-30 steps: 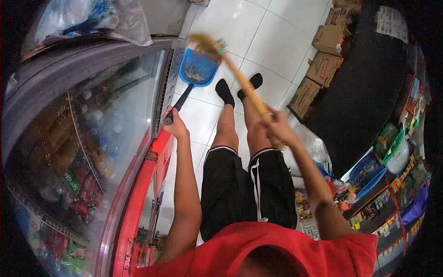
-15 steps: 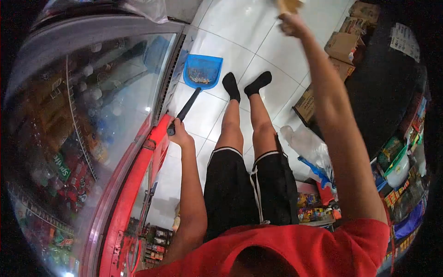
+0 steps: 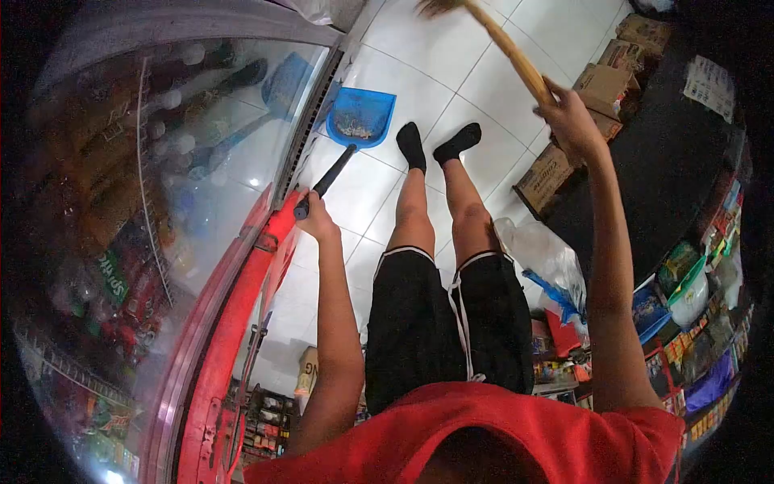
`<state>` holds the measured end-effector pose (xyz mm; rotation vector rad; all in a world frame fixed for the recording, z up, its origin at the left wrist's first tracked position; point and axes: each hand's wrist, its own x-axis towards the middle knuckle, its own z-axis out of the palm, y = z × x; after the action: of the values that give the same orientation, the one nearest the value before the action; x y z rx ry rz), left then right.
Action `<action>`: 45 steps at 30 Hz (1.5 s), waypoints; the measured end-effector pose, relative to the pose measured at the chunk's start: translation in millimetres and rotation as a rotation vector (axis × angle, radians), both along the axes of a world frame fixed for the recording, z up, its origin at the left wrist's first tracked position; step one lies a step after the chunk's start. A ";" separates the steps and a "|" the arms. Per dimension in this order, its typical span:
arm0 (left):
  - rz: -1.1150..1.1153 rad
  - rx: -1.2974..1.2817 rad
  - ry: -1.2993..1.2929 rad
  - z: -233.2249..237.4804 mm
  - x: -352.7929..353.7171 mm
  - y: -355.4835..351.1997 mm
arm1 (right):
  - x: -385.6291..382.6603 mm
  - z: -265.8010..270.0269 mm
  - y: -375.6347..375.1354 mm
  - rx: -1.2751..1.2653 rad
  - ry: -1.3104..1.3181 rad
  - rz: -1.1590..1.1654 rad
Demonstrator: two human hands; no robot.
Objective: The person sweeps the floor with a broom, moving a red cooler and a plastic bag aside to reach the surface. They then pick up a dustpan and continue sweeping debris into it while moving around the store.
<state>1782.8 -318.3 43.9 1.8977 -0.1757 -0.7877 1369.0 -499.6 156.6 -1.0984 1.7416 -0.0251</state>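
My left hand point(image 3: 320, 218) is closed round the black handle of a blue dustpan point(image 3: 364, 113). The pan rests on the white tiled floor, with a small heap of debris in it. On the other side, my right hand point(image 3: 571, 121) grips the yellowish wooden handle of a broom point(image 3: 509, 50). Its bristles point(image 3: 439, 6) show at the top edge of the view, partly cut off. Both my feet, in black socks, stand between the dustpan and the boxes at the right.
A red-framed glass-door cooler point(image 3: 230, 323) with bottles fills the left side. Several cardboard boxes point(image 3: 552, 173) line the right, beside a long black surface point(image 3: 653, 185). A clear plastic bag point(image 3: 544, 254) lies near my right leg. Packaged goods point(image 3: 701, 355) crowd the lower right.
My right hand has moved down and to the right, and the broom handle now shows, slanting up-left to its bristles. The dustpan stays on the floor in my left hand.
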 end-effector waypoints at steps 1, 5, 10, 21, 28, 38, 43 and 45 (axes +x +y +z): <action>-0.012 0.005 0.001 -0.9 -0.3 -0.9 | 4.8 -19.7 -13.0 -0.014 -0.031 -0.088; -0.047 -0.004 0.018 -3.9 0.3 0.1 | 59.4 -127.5 -21.9 0.179 -0.006 -0.031; 0.024 -0.016 -0.028 -8.9 -2.6 -0.7 | 112.3 -112.6 93.7 0.157 -0.210 0.339; -0.133 -0.010 0.025 4.3 51.1 39.1 | -93.0 35.0 118.4 -0.062 -0.002 -0.319; -0.345 -0.009 -0.151 2.4 64.2 56.2 | -45.8 -142.3 86.4 0.333 -0.239 -0.585; -0.274 -0.007 -0.160 -11.2 61.6 71.1 | 79.8 -50.5 255.6 0.286 -0.630 -0.374; -0.313 -0.259 0.055 -6.2 85.7 122.9 | -69.5 39.0 304.4 0.126 -0.147 -0.465; -0.269 -0.181 -0.043 9.3 81.7 142.1 | -104.3 47.0 301.8 0.092 0.029 -0.522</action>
<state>1864.4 -176.1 53.2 1.7402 -0.5205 -0.8793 1264.7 -197.8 203.6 -0.5575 1.9914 -0.2493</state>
